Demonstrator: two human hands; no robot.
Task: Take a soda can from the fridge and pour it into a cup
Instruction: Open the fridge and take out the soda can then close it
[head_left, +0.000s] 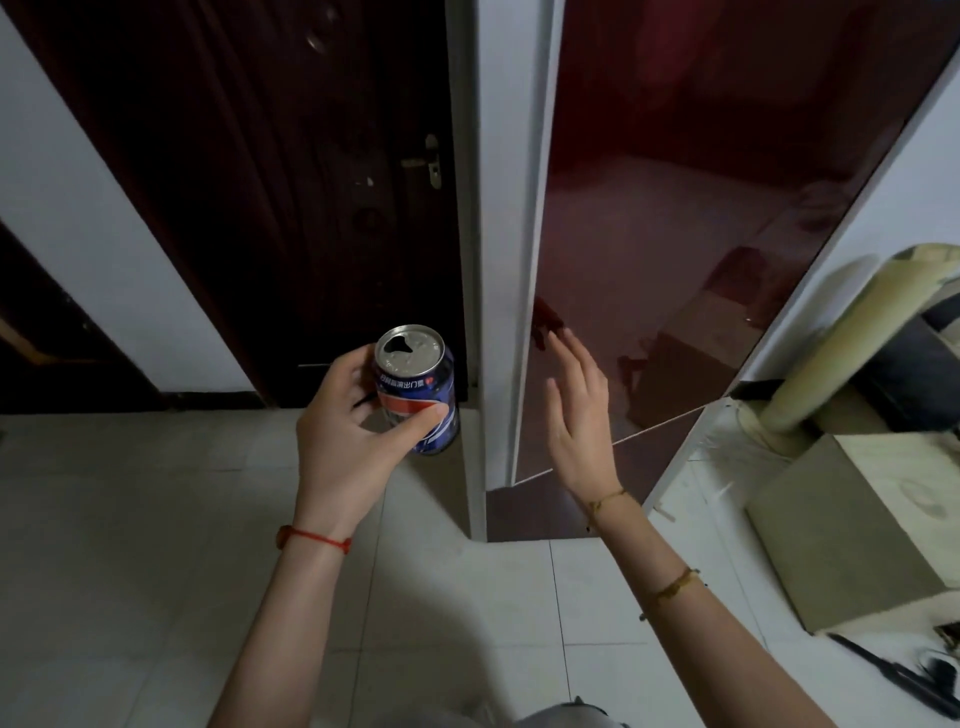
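My left hand (345, 431) grips a blue soda can (418, 387) upright in front of me; its silver top shows an open pour hole. My right hand (576, 415) is open with straight fingers, held flat close to the glossy dark-red fridge door (701, 208); whether the fingertips touch the door I cannot tell. The fridge door looks closed or nearly so against the white fridge side (491, 260). No cup is in view.
A dark wooden door (285, 182) with a metal handle stands left of the fridge. A cardboard box (857, 525) and a pale rolled object (852, 338) sit on the right. White floor tiles (156, 545) spread below. Dark tools (904, 680) lie at lower right.
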